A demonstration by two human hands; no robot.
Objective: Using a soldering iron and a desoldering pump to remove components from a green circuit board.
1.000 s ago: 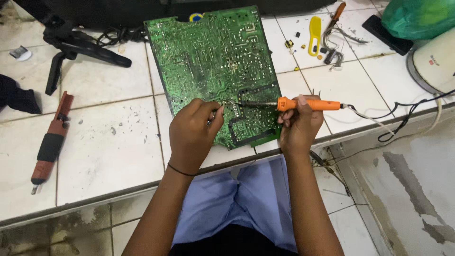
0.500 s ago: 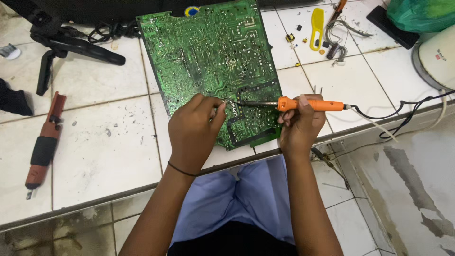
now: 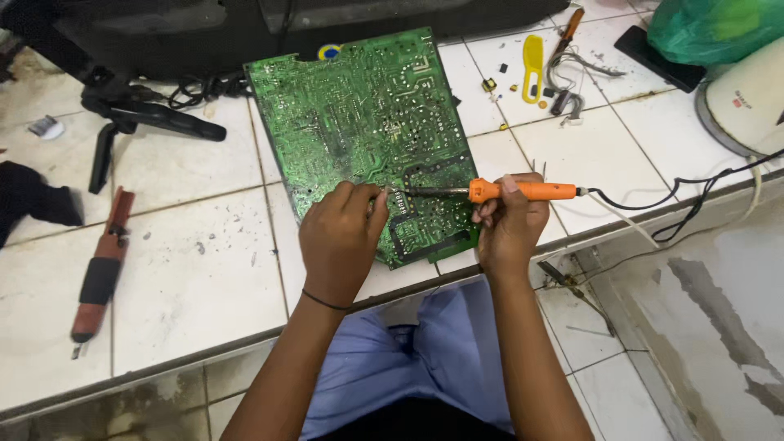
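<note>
Head view: the green circuit board (image 3: 359, 131) lies solder-side up on the white tiled counter (image 3: 188, 269). The right hand (image 3: 510, 224) curls tight around an orange soldering iron (image 3: 523, 191), tip pointing to 9 o'clock. The left hand (image 3: 339, 237) rests on the board, fingers bunched (contents hidden). At 9 o'clock lies a red-handled tool (image 3: 102, 269).

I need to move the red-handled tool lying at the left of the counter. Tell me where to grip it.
Grip the red-handled tool around its black middle sleeve, coming from above. It lies flat on the tiled counter, lengthwise toward you, with bare tiles on both sides.
</note>
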